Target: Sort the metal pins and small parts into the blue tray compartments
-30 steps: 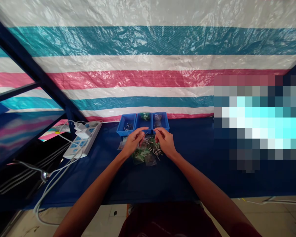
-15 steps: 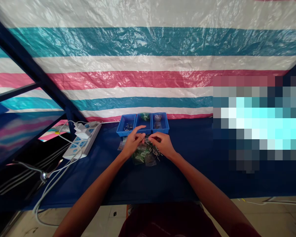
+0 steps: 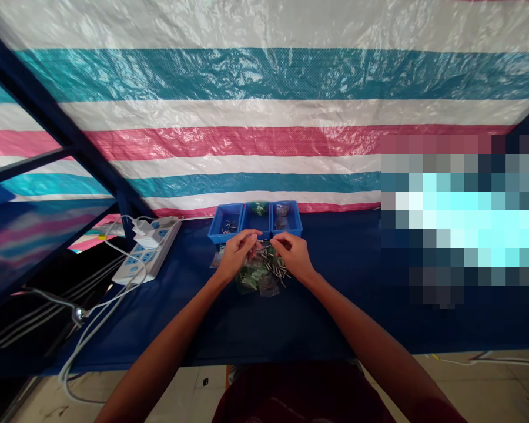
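The right hand's (image 3: 296, 252) fingers apparently pinch one end of a slim metal pin (image 3: 265, 240) above bagged hardware (image 3: 268, 286) on a blue bench (image 3: 344, 247); the left hand's (image 3: 235, 254) curl opposite, their hold unclear. Light, stiff, slick, it should suit a mid-shaft grip. Striped tarpaulin (image 3: 247, 73) hangs behind.

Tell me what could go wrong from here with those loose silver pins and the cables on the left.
The slim silver metal pins lie loose against small clear plastic bags, so one could slip under a bag unnoticed. Both the left hand and right hand are close above the pile and might scatter it. The white cables hang over the table's front edge; a snag could drag the white power strip.
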`<action>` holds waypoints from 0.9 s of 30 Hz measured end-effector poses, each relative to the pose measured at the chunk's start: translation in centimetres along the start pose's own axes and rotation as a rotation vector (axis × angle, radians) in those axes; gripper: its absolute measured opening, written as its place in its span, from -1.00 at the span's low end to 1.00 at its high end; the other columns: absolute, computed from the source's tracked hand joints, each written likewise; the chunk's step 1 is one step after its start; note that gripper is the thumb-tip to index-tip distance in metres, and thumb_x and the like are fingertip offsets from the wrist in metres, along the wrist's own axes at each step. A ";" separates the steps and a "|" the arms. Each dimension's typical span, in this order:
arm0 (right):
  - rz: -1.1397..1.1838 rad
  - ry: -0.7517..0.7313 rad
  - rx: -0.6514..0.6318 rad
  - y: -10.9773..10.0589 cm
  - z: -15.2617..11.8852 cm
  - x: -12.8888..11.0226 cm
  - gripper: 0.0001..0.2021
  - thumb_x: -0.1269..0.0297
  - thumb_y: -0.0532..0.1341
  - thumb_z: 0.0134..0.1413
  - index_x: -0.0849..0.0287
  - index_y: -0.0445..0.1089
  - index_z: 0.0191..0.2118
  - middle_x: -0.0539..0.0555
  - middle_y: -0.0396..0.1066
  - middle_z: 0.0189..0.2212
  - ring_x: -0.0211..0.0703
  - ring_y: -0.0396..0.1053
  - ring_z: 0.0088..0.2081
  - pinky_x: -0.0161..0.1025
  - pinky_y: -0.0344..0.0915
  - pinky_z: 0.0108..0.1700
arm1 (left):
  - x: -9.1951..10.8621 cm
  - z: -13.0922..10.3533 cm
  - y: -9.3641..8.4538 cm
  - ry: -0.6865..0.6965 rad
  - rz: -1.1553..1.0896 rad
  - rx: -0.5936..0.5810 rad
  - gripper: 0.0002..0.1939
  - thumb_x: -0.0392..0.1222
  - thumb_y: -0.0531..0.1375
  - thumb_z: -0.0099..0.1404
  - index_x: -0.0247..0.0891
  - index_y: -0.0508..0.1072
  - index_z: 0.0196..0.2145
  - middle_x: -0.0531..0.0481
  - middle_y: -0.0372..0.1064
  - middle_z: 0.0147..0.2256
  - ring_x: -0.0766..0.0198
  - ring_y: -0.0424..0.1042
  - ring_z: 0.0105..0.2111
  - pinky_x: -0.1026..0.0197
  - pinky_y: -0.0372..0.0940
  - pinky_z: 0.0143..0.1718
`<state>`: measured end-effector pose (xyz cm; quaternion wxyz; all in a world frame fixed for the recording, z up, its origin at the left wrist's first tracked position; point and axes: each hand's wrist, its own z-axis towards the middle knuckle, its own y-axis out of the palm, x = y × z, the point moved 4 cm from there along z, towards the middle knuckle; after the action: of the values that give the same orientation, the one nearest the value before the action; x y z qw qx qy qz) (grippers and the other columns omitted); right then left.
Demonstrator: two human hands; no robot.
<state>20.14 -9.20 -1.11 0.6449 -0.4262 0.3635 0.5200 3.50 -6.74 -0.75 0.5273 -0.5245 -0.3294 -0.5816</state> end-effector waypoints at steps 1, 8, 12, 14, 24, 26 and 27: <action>0.010 0.013 0.011 -0.1 0.0 0.0 -0.79 0.14 0.19 0.10 0.16 0.42 -0.41 0.00 0.42 -0.54 -0.22 0.35 -0.55 -0.27 0.28 -0.41 | 0.0 0.0 -0.1 0.015 0.015 0.013 -0.62 0.08 0.20 0.27 -0.31 0.48 -0.18 -0.02 0.44 -0.46 0.33 0.35 -0.57 0.33 0.25 -0.63; 0.025 0.053 0.033 -0.3 0.0 -0.3 -0.75 0.09 0.17 0.12 0.15 0.40 -0.42 -0.05 0.34 -0.64 -0.21 0.34 -0.56 -0.27 0.26 -0.40 | 0.2 -0.2 -0.2 0.051 0.071 0.057 -0.71 -0.05 0.36 0.10 -0.28 0.56 -0.27 -0.05 0.48 -0.36 0.31 0.42 -0.48 0.33 0.34 -0.57; 0.018 0.066 0.040 -0.4 -0.1 -0.3 -0.72 0.06 0.17 0.12 0.15 0.40 -0.44 -0.06 0.32 -0.66 -0.21 0.33 -0.56 -0.28 0.25 -0.40 | 0.4 -0.2 -0.3 0.076 0.044 0.078 -0.76 -0.08 0.37 0.09 -0.29 0.56 -0.35 -0.03 0.47 -0.40 0.34 0.38 -0.51 0.35 0.33 -0.59; 0.019 0.073 0.041 -0.4 -0.1 -0.2 -0.72 0.06 0.17 0.12 0.16 0.40 -0.44 -0.06 0.32 -0.67 -0.21 0.33 -0.57 -0.28 0.24 -0.40 | 0.5 -0.1 -0.3 0.081 0.033 0.082 -0.77 -0.09 0.37 0.08 -0.30 0.55 -0.37 -0.02 0.46 -0.42 0.36 0.36 -0.54 0.35 0.33 -0.59; 0.023 0.050 -0.013 0.0 0.1 0.1 -0.69 0.05 0.13 0.17 0.16 0.41 -0.44 -0.06 0.30 -0.67 -0.23 0.32 -0.57 -0.30 0.23 -0.41 | 0.6 -0.1 0.0 0.032 -0.106 0.058 -0.71 -0.01 0.32 0.15 -0.29 0.44 -0.31 -0.09 0.52 -0.34 0.19 0.51 -0.38 0.28 0.38 -0.54; 0.026 0.044 0.004 -0.2 0.1 0.1 -0.67 0.05 0.10 0.20 0.16 0.43 -0.41 -0.05 0.30 -0.66 -0.23 0.32 -0.56 -0.30 0.25 -0.41 | 0.4 -0.1 0.0 -0.002 -0.173 0.058 -0.69 0.01 0.30 0.17 -0.27 0.38 -0.29 -0.13 0.54 -0.28 0.11 0.54 -0.32 0.23 0.41 -0.49; 0.033 0.044 0.013 -0.2 0.1 0.1 -0.67 0.05 0.09 0.21 0.15 0.44 -0.40 -0.05 0.30 -0.65 -0.23 0.33 -0.56 -0.30 0.26 -0.41 | 0.3 -0.1 -0.1 -0.016 -0.193 0.064 -0.69 0.01 0.29 0.18 -0.27 0.36 -0.29 -0.14 0.54 -0.28 0.10 0.55 -0.32 0.21 0.41 -0.47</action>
<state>20.37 -9.11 -1.10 0.6307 -0.4273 0.3878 0.5188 3.42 -6.90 -0.44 0.4828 -0.4779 -0.4008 -0.6147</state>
